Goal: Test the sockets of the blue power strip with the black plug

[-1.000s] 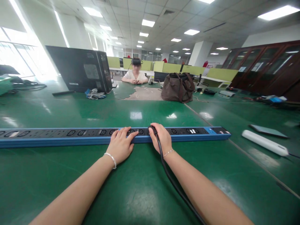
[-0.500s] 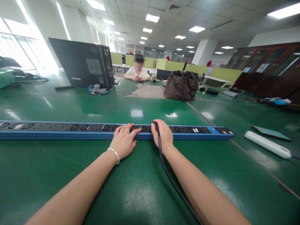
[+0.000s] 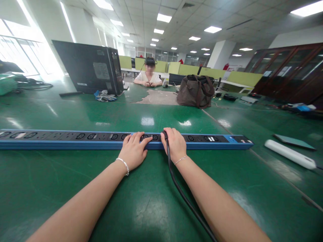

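Observation:
A long blue power strip (image 3: 83, 145) with a black socket face lies across the green table. My left hand (image 3: 133, 149) rests on its top near the middle, fingers spread over the sockets, holding nothing. Just to the right, my right hand (image 3: 176, 144) is closed round the plug of a black cable (image 3: 174, 178), against the strip's top. The fingers cover most of the plug, so whether it sits in a socket cannot be seen. From the plug the cable runs down toward the front edge of the view, beside my right forearm.
At the back left stand a black computer case (image 3: 88, 69) and gloves (image 3: 105, 96). A brown bag (image 3: 194, 90) is behind the strip. A white bar-shaped device (image 3: 290, 154) and a green flat piece (image 3: 294, 142) lie right. A person (image 3: 148, 75) sits across the table.
The plug and the upper part of the cable have shifted slightly left in my right hand. My left hand has stayed in place on the strip.

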Tool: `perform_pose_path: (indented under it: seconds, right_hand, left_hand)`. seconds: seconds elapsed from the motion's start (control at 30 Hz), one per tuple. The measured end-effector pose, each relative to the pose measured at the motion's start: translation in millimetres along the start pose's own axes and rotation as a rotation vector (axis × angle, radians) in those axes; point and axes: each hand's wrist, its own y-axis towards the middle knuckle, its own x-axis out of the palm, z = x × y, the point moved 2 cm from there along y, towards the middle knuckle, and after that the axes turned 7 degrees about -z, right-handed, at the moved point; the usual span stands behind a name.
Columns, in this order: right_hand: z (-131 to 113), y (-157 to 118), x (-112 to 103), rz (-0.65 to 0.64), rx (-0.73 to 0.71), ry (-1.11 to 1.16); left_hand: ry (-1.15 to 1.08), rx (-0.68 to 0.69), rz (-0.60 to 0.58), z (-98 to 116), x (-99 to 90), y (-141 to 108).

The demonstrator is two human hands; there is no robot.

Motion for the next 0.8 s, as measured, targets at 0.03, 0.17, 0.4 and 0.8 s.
perform_pose_path:
  seconds: [0.03,0.17,0.4,0.8]
  right_hand:
    - [-1.0,0.2,-0.1,0.000,-0.005,-0.024]
    - [-1.1,0.6,0.0,-0.004,0.004,-0.033]
    - [2.1,0.6,3.7,0.014,0.048,0.004]
    - [0.9,-9.2,9.0,-0.005,-0.057,-0.049]
  left_hand:
    - [-0.002,0.001,0.000,0.2,-0.4,-0.1]
    - [-0.015,0.004,0.002,1.2,-1.6,-0.3]
    - [-0.025,0.005,0.002,0.7,-1.0,0.3]
    - [-0.008,0.015,-0.008,0.5,-1.3,-0.9]
